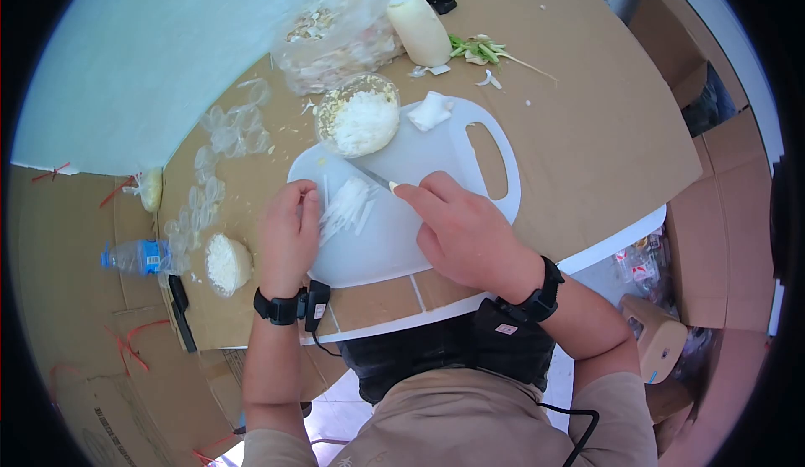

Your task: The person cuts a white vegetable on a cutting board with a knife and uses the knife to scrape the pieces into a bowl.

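Observation:
A white cutting board (394, 249) lies on the cardboard-covered table, with thin white radish strips (350, 207) on its left part. My right hand (470, 232) is closed around a knife (373, 177), whose blade points up and left over the board beside the strips. My left hand (292, 230) rests at the board's left edge, next to the strips, fingers curled together; whether it holds anything is hidden. At the board's top edge stands a clear bowl (359, 115) of white shreds. A folded white piece (430, 111) lies near the handle hole.
Behind the board are a plastic bag (335, 39), a large white radish (419, 29) and green stems (480, 49). Plastic cups (235, 130), a small bowl of white shreds (226, 264), a bottle (138, 257) and a black-handled object (180, 308) are at left.

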The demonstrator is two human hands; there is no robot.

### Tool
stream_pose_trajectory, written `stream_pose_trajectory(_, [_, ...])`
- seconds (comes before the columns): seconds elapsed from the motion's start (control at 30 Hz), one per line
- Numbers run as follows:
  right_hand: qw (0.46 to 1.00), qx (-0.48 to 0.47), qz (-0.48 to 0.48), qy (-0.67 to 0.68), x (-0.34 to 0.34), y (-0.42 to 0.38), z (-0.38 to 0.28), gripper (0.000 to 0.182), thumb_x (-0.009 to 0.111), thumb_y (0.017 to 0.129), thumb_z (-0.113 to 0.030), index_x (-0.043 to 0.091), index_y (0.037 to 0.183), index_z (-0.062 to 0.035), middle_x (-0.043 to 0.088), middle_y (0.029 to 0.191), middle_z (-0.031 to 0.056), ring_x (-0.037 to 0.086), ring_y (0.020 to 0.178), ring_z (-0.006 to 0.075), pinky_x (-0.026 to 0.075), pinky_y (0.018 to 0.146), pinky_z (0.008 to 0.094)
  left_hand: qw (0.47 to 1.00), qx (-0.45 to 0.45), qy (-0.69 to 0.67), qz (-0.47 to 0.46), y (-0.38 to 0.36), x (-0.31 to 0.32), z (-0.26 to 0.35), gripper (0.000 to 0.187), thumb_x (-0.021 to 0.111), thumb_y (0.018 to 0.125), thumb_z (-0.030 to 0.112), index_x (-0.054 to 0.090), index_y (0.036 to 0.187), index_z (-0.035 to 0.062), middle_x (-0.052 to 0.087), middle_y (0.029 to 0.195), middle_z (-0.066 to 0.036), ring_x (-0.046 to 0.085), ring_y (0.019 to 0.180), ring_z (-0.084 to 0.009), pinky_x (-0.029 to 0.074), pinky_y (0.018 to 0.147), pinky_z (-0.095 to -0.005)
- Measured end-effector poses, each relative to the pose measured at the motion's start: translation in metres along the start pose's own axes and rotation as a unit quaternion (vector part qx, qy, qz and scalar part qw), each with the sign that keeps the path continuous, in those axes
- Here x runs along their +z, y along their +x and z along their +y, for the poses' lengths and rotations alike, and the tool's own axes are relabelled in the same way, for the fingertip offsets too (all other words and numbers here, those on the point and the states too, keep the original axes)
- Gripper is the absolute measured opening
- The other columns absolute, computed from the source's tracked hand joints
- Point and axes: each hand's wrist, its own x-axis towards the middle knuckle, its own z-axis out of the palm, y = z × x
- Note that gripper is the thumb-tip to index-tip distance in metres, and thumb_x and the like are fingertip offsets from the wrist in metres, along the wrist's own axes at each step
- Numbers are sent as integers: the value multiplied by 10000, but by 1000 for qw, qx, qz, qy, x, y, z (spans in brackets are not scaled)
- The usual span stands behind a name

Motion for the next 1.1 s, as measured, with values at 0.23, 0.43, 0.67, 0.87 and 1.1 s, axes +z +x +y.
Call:
stream_pose_trajectory(0.23, [1000, 2, 0, 5, -3, 0, 0, 474, 655, 845, 17, 658, 1318, -21, 597, 1086, 145, 699, 856, 346, 587, 764, 459, 995, 44, -71, -51, 0, 10, 13, 212, 664, 1049, 137, 692, 1210, 2, 743, 1132, -192, 709, 1021, -383, 562, 900, -439])
stream_pose_trajectory(0.43, [1000, 0, -2, -5, -1, 0, -1, 482, 660, 839, 9, 664, 1319, -32, 593, 1072, 138, 698, 850, 340, 583, 748, 450, 979, 203, 11, -28, -7, 15, 29, 333, 838, 863, 77, 620, 1110, 26, 676, 1254, -187, 671, 1092, -412, 555, 940, -448])
stream_pose_trajectory(0.67, [1000, -9, -6, -11, -2, 0, -1, 496, 662, 840, 10, 652, 1334, -26, 588, 1086, 141, 695, 860, 339, 581, 752, 449, 978, 207, 17, -8, -2, 23, 28, 282, 801, 879, 73, 604, 1076, 31, 669, 1187, -182, 665, 1103, -410, 553, 933, -446])
stream_pose_trajectory(0.87, [1000, 1, 6, -15, 0, -1, -5, 507, 654, 840, 29, 633, 1345, -3, 582, 1088, 150, 691, 882, 342, 582, 766, 443, 987, 160, 26, 2, -4, 24, 30, 275, 792, 876, 66, 600, 1069, 31, 670, 1172, -186, 667, 1095, -408, 553, 925, -449])
stream_pose_trajectory(1.1, [999, -1, -18, -28, 6, -3, -17, 518, 651, 837, 37, 621, 1354, 14, 569, 1083, 154, 688, 871, 339, 580, 763, 430, 977, 210, -23, -11, -1, 26, 31, 323, 810, 864, 66, 586, 1094, 40, 666, 1175, -169, 665, 1075, -388, 551, 927, -429])
